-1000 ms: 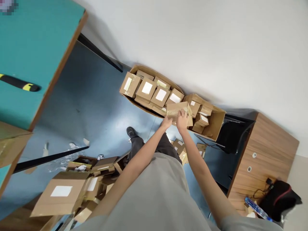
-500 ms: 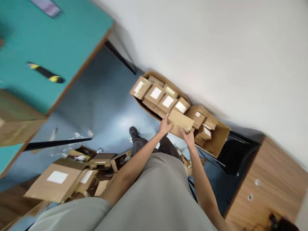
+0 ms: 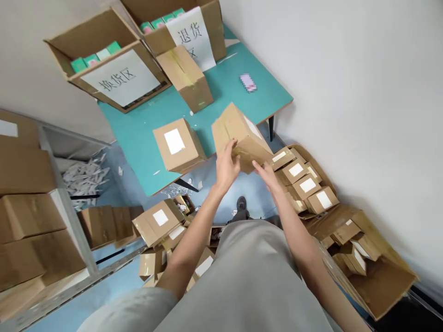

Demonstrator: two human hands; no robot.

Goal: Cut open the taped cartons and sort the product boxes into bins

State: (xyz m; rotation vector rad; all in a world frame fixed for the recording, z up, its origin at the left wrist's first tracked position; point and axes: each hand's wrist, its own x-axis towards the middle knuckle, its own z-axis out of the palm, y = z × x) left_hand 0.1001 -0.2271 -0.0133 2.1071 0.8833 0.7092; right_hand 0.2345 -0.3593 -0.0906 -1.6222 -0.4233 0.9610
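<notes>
A taped cardboard box [image 3: 238, 131] is held in the air between my two hands, at the front edge of the teal table [image 3: 138, 161]. My left hand [image 3: 226, 167] grips its near left corner, thumb and fingers closed on it. My right hand [image 3: 267, 175] holds the lower right side; the box hides some of its fingers. A white label shows on the box's right face. Left of it, a labelled cardboard box [image 3: 180, 145] sits on the table. Farther back, another taped box [image 3: 187, 78] leans toward the paper-signed carton.
Two open cartons, a left one [image 3: 145, 90] and a right one [image 3: 218, 32], contain green packs. A phone [image 3: 248, 82] lies on the table. Large cartons of small boxes stand along the right wall [image 3: 398, 286]. Boxes [image 3: 159, 221] are piled on the floor; a shelf [image 3: 65, 216] stands left.
The view has swung left toward the table. My hands have brought the cardboard box from above the wall-side cartons up to the table edge, still holding it.
</notes>
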